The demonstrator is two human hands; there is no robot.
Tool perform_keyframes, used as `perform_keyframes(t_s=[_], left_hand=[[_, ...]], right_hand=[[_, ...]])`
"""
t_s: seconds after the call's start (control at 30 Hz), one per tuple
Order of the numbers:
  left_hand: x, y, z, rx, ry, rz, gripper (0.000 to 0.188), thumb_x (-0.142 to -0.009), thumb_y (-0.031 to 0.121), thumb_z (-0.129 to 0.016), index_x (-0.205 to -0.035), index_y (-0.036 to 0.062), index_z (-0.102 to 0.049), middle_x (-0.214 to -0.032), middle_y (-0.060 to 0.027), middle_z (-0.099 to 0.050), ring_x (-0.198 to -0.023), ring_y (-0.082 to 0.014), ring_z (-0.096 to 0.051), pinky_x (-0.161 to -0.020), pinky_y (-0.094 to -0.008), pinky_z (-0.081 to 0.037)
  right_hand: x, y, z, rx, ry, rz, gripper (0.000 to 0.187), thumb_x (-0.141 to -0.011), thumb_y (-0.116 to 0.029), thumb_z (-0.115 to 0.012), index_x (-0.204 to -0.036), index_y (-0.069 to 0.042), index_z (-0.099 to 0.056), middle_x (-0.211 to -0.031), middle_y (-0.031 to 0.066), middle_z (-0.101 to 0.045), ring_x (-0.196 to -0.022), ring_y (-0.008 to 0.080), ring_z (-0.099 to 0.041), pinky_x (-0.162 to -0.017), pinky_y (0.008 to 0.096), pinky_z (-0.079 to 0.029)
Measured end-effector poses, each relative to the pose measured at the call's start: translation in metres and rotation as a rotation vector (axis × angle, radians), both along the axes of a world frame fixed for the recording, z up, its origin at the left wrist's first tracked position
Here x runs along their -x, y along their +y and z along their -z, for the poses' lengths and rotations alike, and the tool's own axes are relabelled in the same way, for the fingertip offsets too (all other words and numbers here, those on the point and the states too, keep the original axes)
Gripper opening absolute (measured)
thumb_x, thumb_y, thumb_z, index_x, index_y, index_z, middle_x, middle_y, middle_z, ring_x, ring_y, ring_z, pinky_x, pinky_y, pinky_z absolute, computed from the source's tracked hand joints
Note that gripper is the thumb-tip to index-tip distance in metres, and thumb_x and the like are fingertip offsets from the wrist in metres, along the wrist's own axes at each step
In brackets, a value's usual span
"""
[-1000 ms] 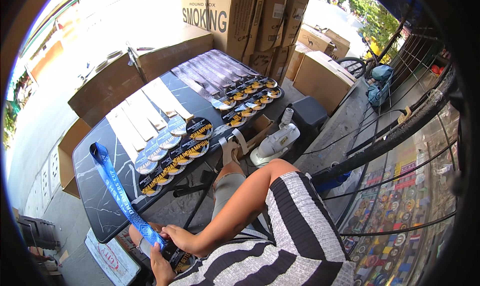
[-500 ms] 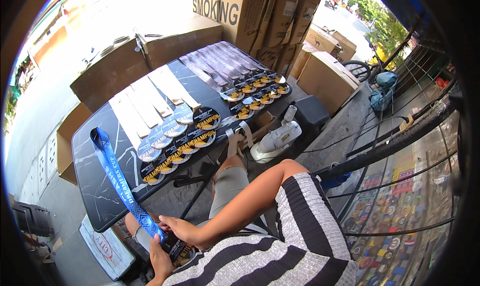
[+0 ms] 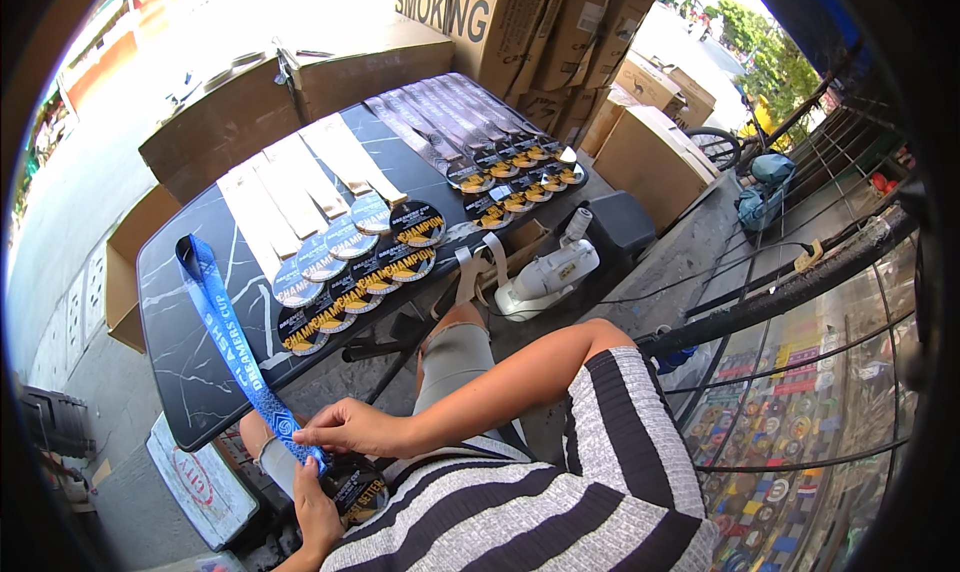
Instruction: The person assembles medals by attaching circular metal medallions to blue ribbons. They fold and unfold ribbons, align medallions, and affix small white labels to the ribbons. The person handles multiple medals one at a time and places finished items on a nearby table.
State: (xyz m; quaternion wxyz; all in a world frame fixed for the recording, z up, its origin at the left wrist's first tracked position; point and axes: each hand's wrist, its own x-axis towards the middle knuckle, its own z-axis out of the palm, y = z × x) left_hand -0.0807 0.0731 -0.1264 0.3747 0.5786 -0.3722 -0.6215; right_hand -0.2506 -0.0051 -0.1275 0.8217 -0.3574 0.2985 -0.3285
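A long blue printed medal ribbon (image 3: 228,344) stretches from the dark table top down to my lap. Its near end meets a round black and gold medal (image 3: 357,494) resting against my clothing. My left hand (image 3: 314,512) is closed at that end, thumb up against the ribbon beside the medal. Just above it, my right hand (image 3: 352,429) pinches the ribbon between thumb and fingers. My hands partly hide where ribbon and medal join. On the table lie several round medals (image 3: 415,224) in overlapping rows, with white ribbons (image 3: 322,164) spread out behind them.
The dark marble-patterned table (image 3: 185,392) stands before me. Farther right on it are medals with grey-purple ribbons (image 3: 440,122). A white machine (image 3: 550,277) sits beside the table. Cardboard boxes (image 3: 375,67) stand behind it. A wire rack with a dark bar (image 3: 780,282) is at right.
My right hand has closed on the ribbon just above the left, its fingers now pinching it. The ribbon's near end and the medal are a little more in view.
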Motion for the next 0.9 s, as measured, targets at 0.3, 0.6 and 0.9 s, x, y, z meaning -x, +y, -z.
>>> perform_keyframes(t_s=[0.3, 0.6, 0.9], left_hand=[[-0.005, 0.003, -0.012, -0.008, -0.225, 0.082, 0.055, -0.107, 0.037, -0.037, -0.136, -0.0086, -0.044, -0.127, -0.0133, -0.054, -0.117, -0.0179, -0.051, -0.104, -0.0293, -0.038], [0.005, -0.005, -0.021, -0.146, 0.406, 0.012, 0.056, -0.103, 0.023, -0.047, -0.151, 0.0009, -0.028, -0.132, -0.0104, -0.052, -0.117, -0.0181, -0.056, -0.101, -0.031, -0.045], [0.001, -0.023, -0.041, -0.06, 0.418, 0.164, 0.043, -0.105, 0.024, -0.05, -0.14, 0.0, -0.042, -0.121, -0.0056, -0.058, -0.11, -0.0086, -0.057, -0.097, -0.0263, -0.047]], right_hand=[[-0.003, -0.01, -0.012, -0.07, 0.087, -0.076, 0.026, -0.093, -0.031, -0.071, -0.089, -0.006, -0.074, -0.067, -0.0084, -0.055, -0.057, -0.0004, -0.043, -0.049, 0.0184, -0.03], [-0.003, -0.005, -0.008, 0.051, 0.12, 0.048, 0.026, -0.092, -0.027, -0.073, -0.091, -0.001, -0.073, -0.079, -0.0035, -0.058, -0.065, 0.0022, -0.05, -0.053, 0.0178, -0.037], [0.0, -0.003, -0.023, -0.054, 0.124, 0.068, 0.021, -0.092, -0.021, -0.073, -0.093, 0.0, -0.073, -0.116, -0.0015, -0.049, -0.072, 0.0007, -0.054, -0.055, 0.0143, -0.039]])
